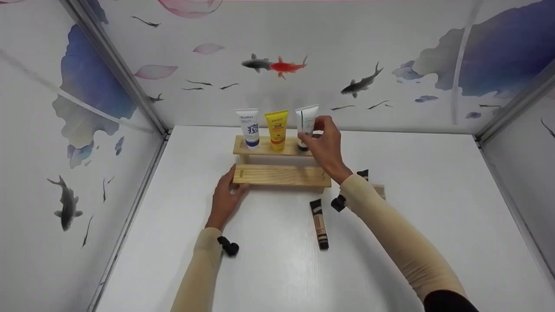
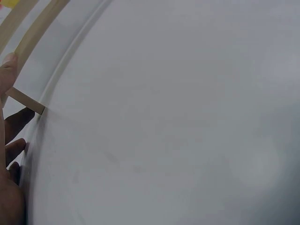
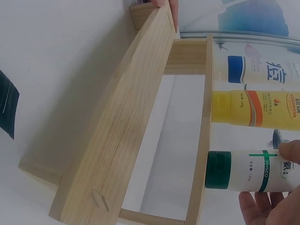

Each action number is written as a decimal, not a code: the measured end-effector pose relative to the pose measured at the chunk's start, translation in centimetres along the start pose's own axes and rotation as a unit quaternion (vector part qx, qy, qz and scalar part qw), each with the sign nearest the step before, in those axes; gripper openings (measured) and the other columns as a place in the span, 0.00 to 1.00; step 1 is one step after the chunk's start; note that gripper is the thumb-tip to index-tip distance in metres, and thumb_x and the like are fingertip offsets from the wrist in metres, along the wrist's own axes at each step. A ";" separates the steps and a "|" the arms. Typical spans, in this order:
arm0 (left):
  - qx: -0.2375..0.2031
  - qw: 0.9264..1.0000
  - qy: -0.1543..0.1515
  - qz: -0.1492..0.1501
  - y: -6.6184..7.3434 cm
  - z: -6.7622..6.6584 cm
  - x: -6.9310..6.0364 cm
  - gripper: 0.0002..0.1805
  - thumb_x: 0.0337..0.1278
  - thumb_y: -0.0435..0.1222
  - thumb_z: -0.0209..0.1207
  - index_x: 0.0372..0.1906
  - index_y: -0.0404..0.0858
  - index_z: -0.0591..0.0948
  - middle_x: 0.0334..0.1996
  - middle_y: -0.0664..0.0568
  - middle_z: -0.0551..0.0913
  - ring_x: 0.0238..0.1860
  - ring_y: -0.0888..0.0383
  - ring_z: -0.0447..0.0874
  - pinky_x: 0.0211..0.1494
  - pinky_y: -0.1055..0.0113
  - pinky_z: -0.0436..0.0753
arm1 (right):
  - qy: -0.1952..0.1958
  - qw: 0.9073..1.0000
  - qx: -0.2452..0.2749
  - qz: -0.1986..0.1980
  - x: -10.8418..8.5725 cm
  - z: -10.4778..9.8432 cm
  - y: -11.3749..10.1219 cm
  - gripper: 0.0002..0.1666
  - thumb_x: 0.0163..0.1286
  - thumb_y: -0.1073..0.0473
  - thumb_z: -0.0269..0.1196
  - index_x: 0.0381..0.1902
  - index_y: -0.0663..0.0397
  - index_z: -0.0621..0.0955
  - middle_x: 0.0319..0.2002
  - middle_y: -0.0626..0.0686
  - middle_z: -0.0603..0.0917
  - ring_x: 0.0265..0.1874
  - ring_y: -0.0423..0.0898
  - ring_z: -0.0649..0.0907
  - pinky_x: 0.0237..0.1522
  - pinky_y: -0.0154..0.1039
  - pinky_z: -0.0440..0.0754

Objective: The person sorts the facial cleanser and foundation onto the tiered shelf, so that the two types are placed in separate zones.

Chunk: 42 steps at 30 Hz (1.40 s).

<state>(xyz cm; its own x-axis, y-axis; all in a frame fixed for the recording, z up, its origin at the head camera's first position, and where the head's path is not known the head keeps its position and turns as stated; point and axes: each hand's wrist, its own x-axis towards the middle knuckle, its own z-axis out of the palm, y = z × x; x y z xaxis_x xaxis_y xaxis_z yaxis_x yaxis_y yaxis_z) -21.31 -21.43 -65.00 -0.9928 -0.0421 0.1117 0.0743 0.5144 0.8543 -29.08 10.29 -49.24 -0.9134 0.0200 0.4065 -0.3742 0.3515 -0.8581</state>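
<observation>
A two-tier wooden rack (image 1: 282,175) is set on a smooth white table (image 1: 269,268) that is marked by soft reflections. It is built from pale, straight-grained planks with squared edges, and near the end of the lower plank a slanted joint is seen inlaid in the surface. The upper plank is raised behind the lower one.

On the upper tier, soft plastic tubes are lined up cap down, their bodies flattened towards wide crimped ends. At the left a white blue-capped tube (image 1: 248,128) is stood, printed with a large blue character; beside it a glossy yellow tube (image 1: 277,130) is placed, banded in orange near its cap. At the right end of the row, a white green-capped tube (image 1: 307,119) is held upright with a slight tilt, its ribbed cap brought to the upper plank; whether its weight is borne by the wood cannot be told.

The green-capped tube is pinched by the right hand (image 1: 326,145), the thumb and curled fingers being closed against its sides. The left end of the lower plank is gripped by the left hand (image 1: 224,199), with the thumb laid on the near side and the fingers wrapped round the end.

A slim black-and-tan tube (image 1: 319,223) is laid flat in front of the rack. Both forearms are covered by beige sleeves (image 1: 390,229), the right one creased near the elbow.
</observation>
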 end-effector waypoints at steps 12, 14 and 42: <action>0.015 1.000 0.007 0.010 0.2 0.2 0.2 0.52 0.73 0.64 0.65 0.90 0.46 0.60 0.83 0.43 0.68 0.83 0.45 0.67 0.86 0.49 0.66 | 0.005 1.000 0.001 0.007 0.0 -0.1 0.1 0.30 0.70 0.63 0.79 0.62 0.63 0.76 0.55 0.59 0.84 0.54 0.49 0.87 0.56 0.41 0.91; 0.010 1.000 0.006 0.009 0.1 0.2 0.2 0.52 0.73 0.64 0.65 0.90 0.46 0.60 0.83 0.44 0.68 0.82 0.46 0.67 0.85 0.50 0.67 | 0.004 1.000 0.000 0.008 0.0 0.0 0.2 0.30 0.71 0.63 0.79 0.62 0.63 0.75 0.55 0.58 0.84 0.54 0.49 0.87 0.57 0.41 0.91; 0.000 1.000 0.001 0.007 -0.2 0.1 0.2 0.51 0.74 0.64 0.64 0.90 0.47 0.59 0.83 0.45 0.69 0.81 0.47 0.68 0.86 0.49 0.65 | -0.035 0.998 -0.030 -0.038 -4.3 -3.5 1.7 0.30 0.74 0.60 0.77 0.67 0.64 0.80 0.58 0.61 0.84 0.59 0.56 0.85 0.62 0.52 0.86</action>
<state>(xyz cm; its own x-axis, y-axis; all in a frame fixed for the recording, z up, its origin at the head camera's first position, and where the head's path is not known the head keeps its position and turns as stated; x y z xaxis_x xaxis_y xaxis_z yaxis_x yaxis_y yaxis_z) -21.54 -21.43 -65.16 -0.9915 -0.0369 0.1249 0.0882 0.5157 0.8522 -25.25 14.05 -51.36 -0.8925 -0.0737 0.4450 -0.4346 0.4046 -0.8046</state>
